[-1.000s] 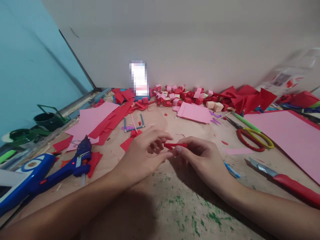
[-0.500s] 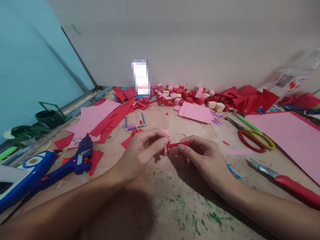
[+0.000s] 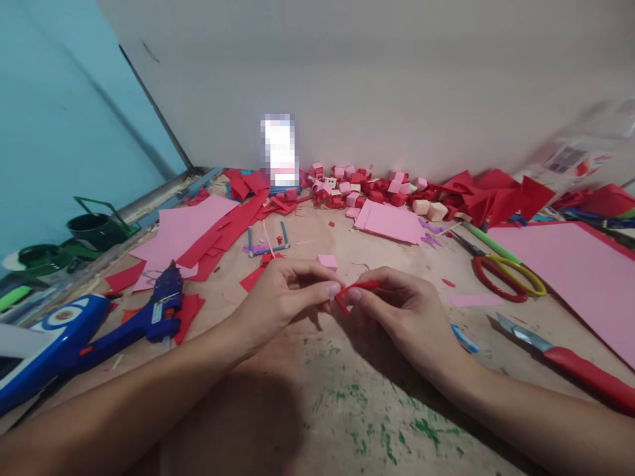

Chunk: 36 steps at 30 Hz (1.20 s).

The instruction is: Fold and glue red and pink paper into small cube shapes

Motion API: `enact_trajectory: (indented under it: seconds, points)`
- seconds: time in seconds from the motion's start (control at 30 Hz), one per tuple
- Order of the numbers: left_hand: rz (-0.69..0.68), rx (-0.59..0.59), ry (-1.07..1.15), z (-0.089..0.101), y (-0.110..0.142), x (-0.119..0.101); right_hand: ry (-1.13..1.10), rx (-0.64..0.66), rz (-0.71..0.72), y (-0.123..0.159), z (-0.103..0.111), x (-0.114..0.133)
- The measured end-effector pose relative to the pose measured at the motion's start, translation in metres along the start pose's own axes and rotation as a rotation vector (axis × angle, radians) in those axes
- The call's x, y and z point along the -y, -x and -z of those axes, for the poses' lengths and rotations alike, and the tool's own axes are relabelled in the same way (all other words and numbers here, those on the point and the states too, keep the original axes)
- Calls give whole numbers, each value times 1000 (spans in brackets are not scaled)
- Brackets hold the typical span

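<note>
Presumably for steadiness, a bent red strip [image 3: 368, 285] is pinched in the closed right hand [image 3: 401, 297], its bend met by the left hand [image 3: 285, 291], nearly closed, grip unclear

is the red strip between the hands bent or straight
Bent: one part of the red strip runs into the right hand, another slants down by that hand's thumb.

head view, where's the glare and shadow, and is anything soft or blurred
Head view: the upright screen glares white and is pixelated; head view: dark shadows lie on the tabletop below both arms; head view: the clear plastic packaging at right looks soft; head view: the thin red piece at the hands shows little fine detail.
</note>
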<state>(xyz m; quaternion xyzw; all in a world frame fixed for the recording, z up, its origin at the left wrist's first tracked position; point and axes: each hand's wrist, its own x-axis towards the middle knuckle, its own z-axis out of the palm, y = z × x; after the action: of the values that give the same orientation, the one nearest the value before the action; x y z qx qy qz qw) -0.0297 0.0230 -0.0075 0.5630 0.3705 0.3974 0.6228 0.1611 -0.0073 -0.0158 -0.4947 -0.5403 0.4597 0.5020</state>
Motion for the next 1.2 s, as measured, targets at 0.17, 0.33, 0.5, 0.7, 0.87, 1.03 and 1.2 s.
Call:
enact_trajectory:
  seconds: [0.17,0.33,0.5,0.7,0.87,1.03,1.2]
  points:
    - [30,72,17,2,1,1,18,-7,10,2,-2,2]
    - [51,80,37,1,-1,1,44,-16,60,3,0,0]
    - [86,56,27,0,-1,0,76,13,96,3,1,-1]
    - [89,55,6,1,-1,1,90,24,95,4,1,0]
    - [97,77,48,1,-1,1,104,19,91,5,0,2]
    - [102,98,84,-2,-1,-1,83,39,107,5,0,4]
    - [124,74,69,-1,-2,0,82,102,137,5,1,3]
